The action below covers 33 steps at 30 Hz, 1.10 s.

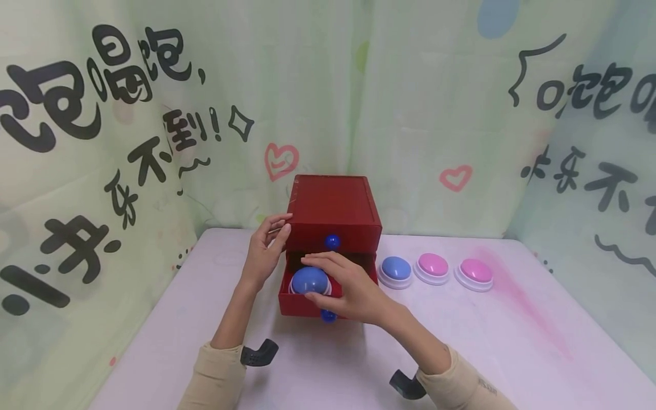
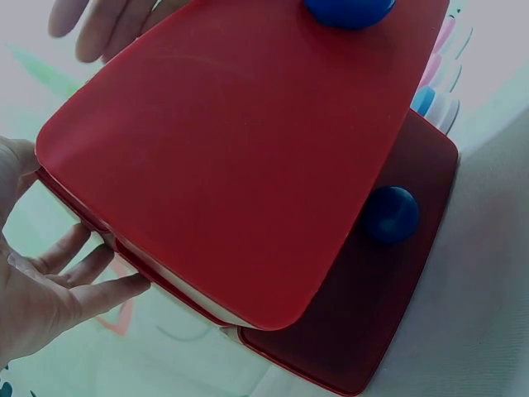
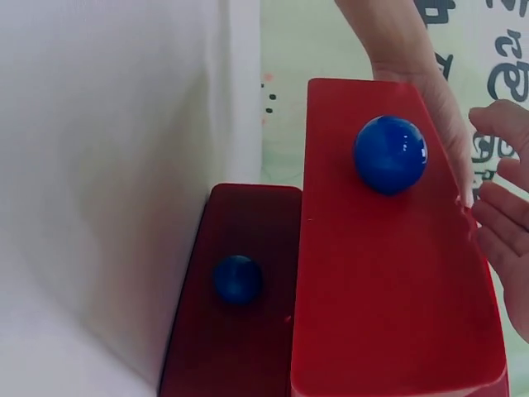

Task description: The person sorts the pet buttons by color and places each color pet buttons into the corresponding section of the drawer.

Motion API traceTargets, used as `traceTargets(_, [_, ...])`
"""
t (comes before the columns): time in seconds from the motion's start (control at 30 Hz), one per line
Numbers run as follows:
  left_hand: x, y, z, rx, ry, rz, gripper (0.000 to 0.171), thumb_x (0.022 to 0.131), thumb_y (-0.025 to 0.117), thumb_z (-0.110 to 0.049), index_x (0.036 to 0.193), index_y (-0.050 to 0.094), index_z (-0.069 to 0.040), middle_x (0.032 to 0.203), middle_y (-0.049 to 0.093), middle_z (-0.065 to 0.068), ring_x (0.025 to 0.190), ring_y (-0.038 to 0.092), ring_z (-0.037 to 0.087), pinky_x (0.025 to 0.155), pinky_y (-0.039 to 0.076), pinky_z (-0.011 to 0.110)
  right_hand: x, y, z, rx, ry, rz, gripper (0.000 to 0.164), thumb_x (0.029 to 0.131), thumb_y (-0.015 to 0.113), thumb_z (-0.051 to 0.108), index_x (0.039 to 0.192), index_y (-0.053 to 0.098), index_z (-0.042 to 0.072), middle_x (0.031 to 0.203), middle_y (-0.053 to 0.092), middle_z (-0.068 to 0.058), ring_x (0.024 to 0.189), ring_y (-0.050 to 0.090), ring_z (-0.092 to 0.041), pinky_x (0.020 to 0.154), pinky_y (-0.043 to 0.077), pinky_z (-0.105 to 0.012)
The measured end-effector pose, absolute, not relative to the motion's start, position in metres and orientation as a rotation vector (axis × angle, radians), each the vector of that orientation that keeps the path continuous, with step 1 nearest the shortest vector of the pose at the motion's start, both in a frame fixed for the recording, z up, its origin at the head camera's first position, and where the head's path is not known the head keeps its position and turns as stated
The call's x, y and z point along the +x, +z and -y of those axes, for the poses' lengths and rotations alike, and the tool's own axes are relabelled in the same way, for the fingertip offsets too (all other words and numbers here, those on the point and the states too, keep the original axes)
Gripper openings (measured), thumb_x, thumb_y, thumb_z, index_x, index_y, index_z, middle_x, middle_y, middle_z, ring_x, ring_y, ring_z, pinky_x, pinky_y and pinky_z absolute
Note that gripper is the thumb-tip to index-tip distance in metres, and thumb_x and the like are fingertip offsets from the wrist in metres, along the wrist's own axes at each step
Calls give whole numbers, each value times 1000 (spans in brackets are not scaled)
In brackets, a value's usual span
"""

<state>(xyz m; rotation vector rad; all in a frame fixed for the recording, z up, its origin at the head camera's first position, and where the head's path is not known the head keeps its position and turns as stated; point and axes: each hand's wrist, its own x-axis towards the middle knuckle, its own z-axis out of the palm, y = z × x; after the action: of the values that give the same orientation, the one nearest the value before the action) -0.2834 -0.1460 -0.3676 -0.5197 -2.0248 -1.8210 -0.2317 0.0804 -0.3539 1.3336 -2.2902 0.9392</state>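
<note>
A blue push button [image 1: 309, 279] with a white base is in the lower drawer [image 1: 299, 307] of a red cabinet [image 1: 333, 199]; this drawer is pulled out, and the upper one is closed. The right hand [image 1: 353, 287] is wide over the button, fingers behind it and thumb before it; whether they touch it, I cannot tell. The left hand [image 1: 263, 250] touches the left side of the cabinet with spread fingers. Both drawers have round blue knobs. To the right on the white table [image 1: 435, 341] stand another blue button [image 1: 396, 269] and two pink buttons [image 1: 432, 265]. The curtain [image 1: 410, 85] carries Chinese writing: at left I read 饱喝饱 and 快乐不, at right 吃饱 and 快乐不, cut by the edge. A small mark on the right sleeve [image 1: 463, 378] is too tiny to read.
</note>
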Motion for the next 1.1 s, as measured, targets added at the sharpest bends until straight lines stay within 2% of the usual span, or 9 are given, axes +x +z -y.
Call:
traceTargets(0.2, [-284, -368, 146, -512, -1827, 2025, 36, 105, 58, -22, 140, 59, -14, 130, 58, 16, 118, 63, 32, 92, 59, 44, -226, -354, -90, 1300, 987, 2238, 67, 81, 87, 14, 142, 58, 13, 141, 60, -5, 129, 58, -23, 95, 58, -41])
traceTargets(0.47, [-285, -368, 147, -498, -1838, 2024, 36, 105, 58, -22, 140, 59, -15, 132, 58, 15, 119, 62, 31, 93, 58, 44, -229, -356, -104, 1204, 1073, 2114, 67, 78, 86, 0, 138, 58, 5, 136, 62, -8, 126, 59, -25, 91, 59, -51])
traceTargets(0.63, [-285, -369, 146, -501, -1829, 2029, 36, 105, 58, -23, 140, 58, -16, 132, 58, 14, 119, 62, 31, 93, 58, 45, -230, -359, -110, 1095, 1163, 2069, 63, 81, 83, 0, 138, 58, 5, 136, 62, -8, 125, 59, -23, 89, 58, -55])
traceTargets(0.87, [-285, -370, 146, -502, -1826, 2027, 36, 105, 58, -24, 140, 59, -16, 132, 58, 14, 119, 62, 30, 93, 58, 45, -230, -362, -119, 867, 1204, 2045, 57, 83, 80, 1, 137, 61, 11, 135, 64, -3, 126, 59, -20, 99, 55, -49])
traceTargets(0.97, [-285, -369, 145, -503, -1823, 2030, 36, 105, 58, -24, 140, 58, -16, 132, 58, 14, 119, 62, 30, 93, 58, 45, -229, -361, -122, 737, 1264, 2045, 52, 86, 79, 6, 136, 62, 11, 133, 65, -1, 124, 60, -17, 101, 54, -46])
traceTargets(1.1, [-285, -370, 146, -504, -1822, 2031, 36, 105, 58, -23, 140, 58, -16, 132, 58, 15, 120, 62, 31, 93, 58, 44, -228, -362, -124, 570, 1365, 2057, 47, 91, 77, 15, 135, 62, 12, 132, 66, 0, 122, 62, -15, 102, 53, -31])
